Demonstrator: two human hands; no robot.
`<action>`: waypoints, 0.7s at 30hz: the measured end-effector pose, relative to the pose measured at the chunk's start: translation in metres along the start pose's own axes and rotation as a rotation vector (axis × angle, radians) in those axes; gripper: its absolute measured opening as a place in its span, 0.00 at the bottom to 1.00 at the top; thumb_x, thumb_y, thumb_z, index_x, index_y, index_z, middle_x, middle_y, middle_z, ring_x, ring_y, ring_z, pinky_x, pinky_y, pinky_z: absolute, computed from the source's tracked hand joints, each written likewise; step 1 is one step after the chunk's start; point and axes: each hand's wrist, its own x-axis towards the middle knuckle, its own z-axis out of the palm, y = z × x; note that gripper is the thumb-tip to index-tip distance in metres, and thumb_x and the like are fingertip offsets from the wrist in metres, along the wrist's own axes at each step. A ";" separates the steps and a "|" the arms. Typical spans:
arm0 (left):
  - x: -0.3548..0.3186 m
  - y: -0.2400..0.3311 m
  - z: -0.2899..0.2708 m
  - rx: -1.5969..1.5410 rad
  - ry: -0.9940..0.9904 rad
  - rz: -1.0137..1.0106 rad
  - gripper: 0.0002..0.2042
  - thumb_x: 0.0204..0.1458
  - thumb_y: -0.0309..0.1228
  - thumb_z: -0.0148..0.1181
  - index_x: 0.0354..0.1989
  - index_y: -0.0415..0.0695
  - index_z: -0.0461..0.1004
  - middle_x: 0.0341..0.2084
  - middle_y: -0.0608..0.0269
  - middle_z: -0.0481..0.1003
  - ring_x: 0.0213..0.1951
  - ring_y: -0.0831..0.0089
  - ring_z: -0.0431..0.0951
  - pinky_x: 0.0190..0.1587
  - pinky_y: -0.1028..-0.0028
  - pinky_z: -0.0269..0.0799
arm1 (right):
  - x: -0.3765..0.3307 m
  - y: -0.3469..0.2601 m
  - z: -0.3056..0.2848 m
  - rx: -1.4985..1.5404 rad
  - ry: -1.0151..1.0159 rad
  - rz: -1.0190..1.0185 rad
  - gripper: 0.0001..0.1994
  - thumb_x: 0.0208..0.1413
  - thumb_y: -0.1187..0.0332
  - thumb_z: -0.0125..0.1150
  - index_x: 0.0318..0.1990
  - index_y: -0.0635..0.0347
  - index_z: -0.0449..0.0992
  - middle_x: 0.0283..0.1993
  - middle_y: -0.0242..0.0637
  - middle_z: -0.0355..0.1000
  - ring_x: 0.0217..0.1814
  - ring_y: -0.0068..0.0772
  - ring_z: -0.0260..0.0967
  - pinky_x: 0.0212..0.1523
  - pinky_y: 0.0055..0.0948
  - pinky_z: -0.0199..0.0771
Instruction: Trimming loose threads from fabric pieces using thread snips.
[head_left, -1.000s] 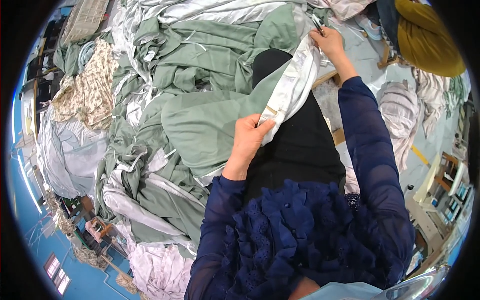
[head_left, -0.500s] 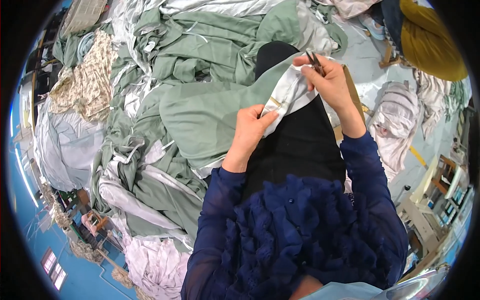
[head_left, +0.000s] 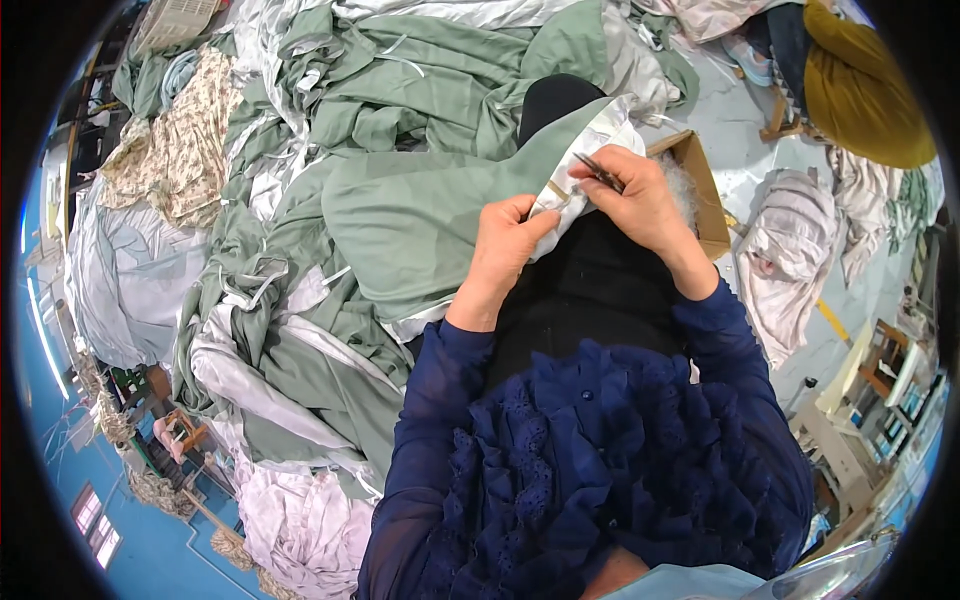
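Across my lap lies a sage-green cloth (head_left: 420,225) with a white underside (head_left: 606,128) folded up along its edge. My left hand (head_left: 506,245) pinches that white edge between thumb and fingers, beside a small tan strip (head_left: 558,192). Dark thread snips (head_left: 597,170) are held in my right hand (head_left: 642,200), their tips pointing left, close over the white edge. My right fingertips are at the cloth, but I cannot tell whether they grip it too. Whether the snips' blades touch any thread is too small to see.
Heaps of green and white cloth (head_left: 420,90) spread ahead and to the left, with a floral cloth (head_left: 170,150) beyond. Right of my knee stands a cardboard box (head_left: 708,200) holding white fluff. A pale bundle (head_left: 790,235) lies on the floor; another person's mustard-clothed part (head_left: 865,90) is at far right.
My right hand with the snips has come down and nearer my left hand along the white edge. The cardboard box shows more. My left hand keeps its pinch.
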 end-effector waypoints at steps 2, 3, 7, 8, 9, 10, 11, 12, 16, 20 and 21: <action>0.002 0.000 -0.002 -0.033 -0.025 -0.009 0.05 0.51 0.25 0.62 0.32 0.35 0.79 0.22 0.72 0.74 0.22 0.87 0.67 0.23 0.81 0.58 | -0.004 0.001 0.004 -0.089 -0.009 -0.033 0.07 0.53 0.78 0.61 0.40 0.66 0.80 0.31 0.31 0.70 0.26 0.20 0.63 0.30 0.22 0.64; 0.003 0.000 0.000 -0.033 -0.028 -0.009 0.05 0.51 0.25 0.62 0.32 0.35 0.79 0.22 0.72 0.74 0.22 0.87 0.67 0.23 0.81 0.58 | -0.007 0.004 0.007 -0.108 0.044 -0.056 0.07 0.52 0.79 0.62 0.39 0.66 0.79 0.31 0.33 0.71 0.26 0.22 0.64 0.30 0.23 0.65; 0.003 0.002 0.002 -0.155 -0.016 -0.060 0.07 0.53 0.26 0.63 0.36 0.34 0.80 0.26 0.70 0.77 0.25 0.87 0.70 0.26 0.82 0.62 | -0.013 0.006 0.010 -0.158 0.106 -0.049 0.06 0.51 0.79 0.63 0.38 0.66 0.79 0.32 0.34 0.72 0.28 0.24 0.67 0.30 0.24 0.66; 0.002 0.002 0.002 -0.188 -0.024 -0.070 0.08 0.53 0.26 0.63 0.37 0.33 0.80 0.27 0.70 0.77 0.25 0.87 0.71 0.27 0.82 0.63 | -0.014 0.004 0.010 -0.159 0.106 -0.049 0.06 0.51 0.79 0.63 0.38 0.66 0.79 0.32 0.34 0.72 0.28 0.24 0.67 0.30 0.24 0.66; 0.003 0.001 0.002 -0.189 -0.025 -0.070 0.08 0.53 0.26 0.63 0.37 0.33 0.80 0.27 0.70 0.77 0.25 0.87 0.71 0.27 0.82 0.63 | -0.016 0.000 0.012 -0.157 0.111 -0.103 0.06 0.50 0.79 0.63 0.37 0.65 0.79 0.33 0.35 0.73 0.28 0.26 0.69 0.30 0.25 0.67; 0.004 0.000 0.000 -0.184 -0.035 -0.062 0.08 0.54 0.25 0.63 0.39 0.34 0.80 0.27 0.70 0.78 0.26 0.86 0.72 0.27 0.83 0.64 | -0.017 -0.002 0.012 -0.154 0.116 -0.158 0.06 0.50 0.79 0.64 0.37 0.64 0.79 0.33 0.35 0.73 0.29 0.28 0.70 0.30 0.26 0.68; 0.004 0.000 0.000 -0.177 -0.045 -0.054 0.08 0.54 0.25 0.62 0.40 0.35 0.79 0.28 0.70 0.78 0.26 0.86 0.72 0.28 0.83 0.65 | -0.017 -0.001 0.013 -0.154 0.117 -0.158 0.06 0.50 0.79 0.64 0.37 0.64 0.79 0.33 0.35 0.73 0.29 0.28 0.70 0.30 0.26 0.68; 0.003 0.000 0.001 -0.176 -0.045 -0.054 0.08 0.54 0.25 0.62 0.40 0.35 0.79 0.28 0.70 0.78 0.26 0.86 0.72 0.28 0.83 0.65 | -0.016 0.002 0.014 -0.198 0.102 -0.196 0.07 0.49 0.80 0.64 0.37 0.64 0.79 0.33 0.36 0.73 0.29 0.30 0.71 0.30 0.27 0.69; 0.001 0.000 0.004 -0.104 -0.033 -0.006 0.07 0.54 0.24 0.62 0.39 0.35 0.80 0.28 0.70 0.78 0.27 0.87 0.72 0.28 0.84 0.64 | -0.015 0.001 0.013 -0.304 0.043 -0.269 0.10 0.46 0.80 0.65 0.37 0.62 0.77 0.33 0.38 0.73 0.30 0.37 0.73 0.31 0.31 0.72; 0.002 -0.003 0.005 -0.047 -0.034 0.040 0.07 0.54 0.22 0.60 0.39 0.35 0.81 0.28 0.71 0.78 0.26 0.87 0.70 0.28 0.84 0.62 | -0.015 0.002 0.012 -0.377 -0.004 -0.284 0.11 0.44 0.81 0.64 0.37 0.61 0.76 0.33 0.39 0.72 0.31 0.42 0.73 0.32 0.33 0.73; 0.003 -0.006 0.004 -0.047 -0.033 0.040 0.07 0.54 0.22 0.60 0.39 0.35 0.81 0.28 0.71 0.78 0.26 0.87 0.70 0.28 0.84 0.62 | -0.015 0.001 0.012 -0.383 -0.025 -0.277 0.10 0.44 0.79 0.64 0.37 0.60 0.75 0.34 0.40 0.71 0.32 0.45 0.73 0.33 0.37 0.73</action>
